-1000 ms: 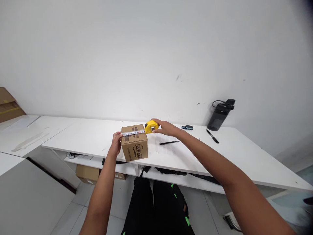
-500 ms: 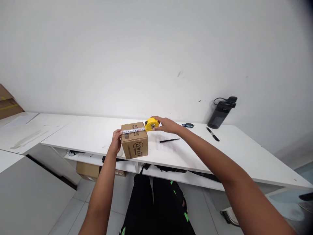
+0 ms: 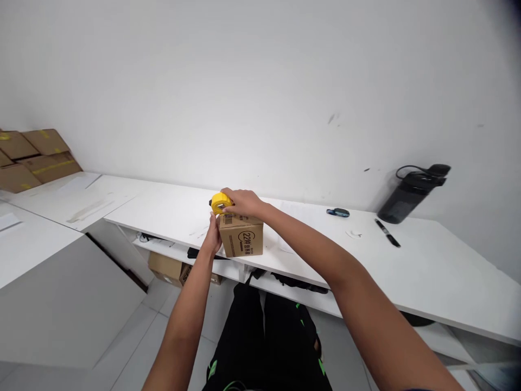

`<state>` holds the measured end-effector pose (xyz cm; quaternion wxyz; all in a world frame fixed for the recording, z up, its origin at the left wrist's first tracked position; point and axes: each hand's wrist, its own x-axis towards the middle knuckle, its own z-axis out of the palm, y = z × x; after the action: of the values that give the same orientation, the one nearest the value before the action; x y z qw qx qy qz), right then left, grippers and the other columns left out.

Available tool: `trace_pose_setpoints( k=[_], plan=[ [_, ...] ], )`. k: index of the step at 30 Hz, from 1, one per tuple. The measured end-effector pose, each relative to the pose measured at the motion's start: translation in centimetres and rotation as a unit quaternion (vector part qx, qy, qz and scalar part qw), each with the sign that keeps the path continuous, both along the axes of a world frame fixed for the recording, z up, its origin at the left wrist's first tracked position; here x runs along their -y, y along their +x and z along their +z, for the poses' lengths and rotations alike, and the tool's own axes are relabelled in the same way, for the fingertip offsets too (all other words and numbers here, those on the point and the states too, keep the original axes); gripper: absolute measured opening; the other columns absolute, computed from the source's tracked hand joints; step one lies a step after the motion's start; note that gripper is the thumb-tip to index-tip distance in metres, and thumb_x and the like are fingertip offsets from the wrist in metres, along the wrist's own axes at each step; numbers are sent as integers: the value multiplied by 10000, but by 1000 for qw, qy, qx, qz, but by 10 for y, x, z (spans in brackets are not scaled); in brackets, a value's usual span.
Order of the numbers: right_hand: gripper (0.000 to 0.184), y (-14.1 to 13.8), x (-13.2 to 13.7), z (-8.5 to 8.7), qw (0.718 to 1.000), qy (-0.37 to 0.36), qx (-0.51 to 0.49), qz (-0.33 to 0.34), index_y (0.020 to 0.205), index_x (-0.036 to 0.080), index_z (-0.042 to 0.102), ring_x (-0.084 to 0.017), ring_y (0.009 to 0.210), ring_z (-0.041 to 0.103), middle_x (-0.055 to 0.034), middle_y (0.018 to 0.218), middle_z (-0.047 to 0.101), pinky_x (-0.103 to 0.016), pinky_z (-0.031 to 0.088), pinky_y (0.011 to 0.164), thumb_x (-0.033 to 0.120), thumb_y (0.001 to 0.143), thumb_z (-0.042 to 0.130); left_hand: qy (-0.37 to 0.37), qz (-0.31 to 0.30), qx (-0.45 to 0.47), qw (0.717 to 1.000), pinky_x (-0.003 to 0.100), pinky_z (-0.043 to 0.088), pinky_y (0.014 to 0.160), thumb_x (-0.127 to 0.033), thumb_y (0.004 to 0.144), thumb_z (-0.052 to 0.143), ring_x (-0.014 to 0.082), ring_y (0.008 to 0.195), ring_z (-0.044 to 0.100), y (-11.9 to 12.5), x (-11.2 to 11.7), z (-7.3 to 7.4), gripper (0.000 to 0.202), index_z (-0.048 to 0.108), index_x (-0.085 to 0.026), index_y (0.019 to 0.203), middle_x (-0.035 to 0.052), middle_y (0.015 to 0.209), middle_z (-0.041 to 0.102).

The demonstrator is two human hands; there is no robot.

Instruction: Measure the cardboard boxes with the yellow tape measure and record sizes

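A small brown cardboard box (image 3: pixel 244 243) with dark printing stands at the front edge of the white table. My right hand (image 3: pixel 244 202) is closed around a yellow tape measure (image 3: pixel 221 203), above the box's upper left edge. No length of blade shows across the box top, which the hand and forearm partly cover. My left hand (image 3: pixel 213 234) presses along the box's left side, its upper fingertips just under the tape measure. Whether those fingertips also pinch the tape's end is hidden.
Rightward on the white table (image 3: pixel 407 271) are a blue-black object (image 3: pixel 338 212), a white curved piece (image 3: pixel 354 234), a black marker (image 3: pixel 387 233) and a dark bottle (image 3: pixel 411 193) by the wall. Several cartons (image 3: pixel 49 163) are stacked far left. Another carton (image 3: pixel 165 267) sits below the shelf.
My right hand has brought the tape measure left, from the box's right edge to its left edge. The blade stretched over the top no longer shows. The view has turned left.
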<state>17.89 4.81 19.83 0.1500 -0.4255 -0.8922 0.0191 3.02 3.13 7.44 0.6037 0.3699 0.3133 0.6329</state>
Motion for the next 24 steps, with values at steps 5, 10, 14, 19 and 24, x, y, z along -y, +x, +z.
trace_pose_setpoints(
  k=[5, 10, 14, 19, 24],
  plan=[
    [469, 20, 24, -13, 991, 34, -126, -12, 1326, 259, 492, -255, 930, 681, -58, 1137, 726, -317, 448, 716, 449, 914, 611, 57, 248, -121, 959, 423, 397, 1083, -689, 911, 431, 235, 1387, 453, -15, 51, 26, 541, 507, -308, 1288, 92, 1451, 533],
    [656, 74, 95, -73, 914, 14, -404, -23, 1324, 260, 469, -239, 825, 676, -76, 1069, 711, -351, 524, 666, 606, 809, 679, 239, 227, -120, 936, 453, 464, 1043, -634, 746, 725, 289, 1243, 574, 39, 133, 20, 670, 538, -286, 1287, 114, 1311, 608],
    [591, 107, 144, -121, 898, -2, -431, -92, 1335, 310, 520, -253, 801, 667, -78, 1015, 709, -403, 556, 731, 513, 813, 706, 123, -2, -114, 986, 430, 539, 927, -779, 616, 722, 341, 1177, 608, 120, 131, -12, 813, 587, -318, 1272, 121, 1264, 640],
    [607, 181, 117, -139, 922, 36, -363, -130, 1450, 275, 482, -262, 1011, 646, -112, 1177, 668, -420, 531, 882, 455, 888, 623, 94, -22, -147, 984, 374, 520, 837, -784, 685, 661, 279, 954, 652, 192, 31, -22, 688, 642, -198, 1045, 106, 991, 684],
    [396, 261, 38, -154, 926, -2, -150, -347, 1356, 231, 605, -233, 1003, 658, -119, 1138, 699, -364, 473, 906, 279, 1010, 419, 92, -4, -235, 968, 286, 463, 708, -585, 611, 835, 188, 802, 587, 234, -65, -24, 563, 592, -186, 925, 30, 854, 629]
  ],
)
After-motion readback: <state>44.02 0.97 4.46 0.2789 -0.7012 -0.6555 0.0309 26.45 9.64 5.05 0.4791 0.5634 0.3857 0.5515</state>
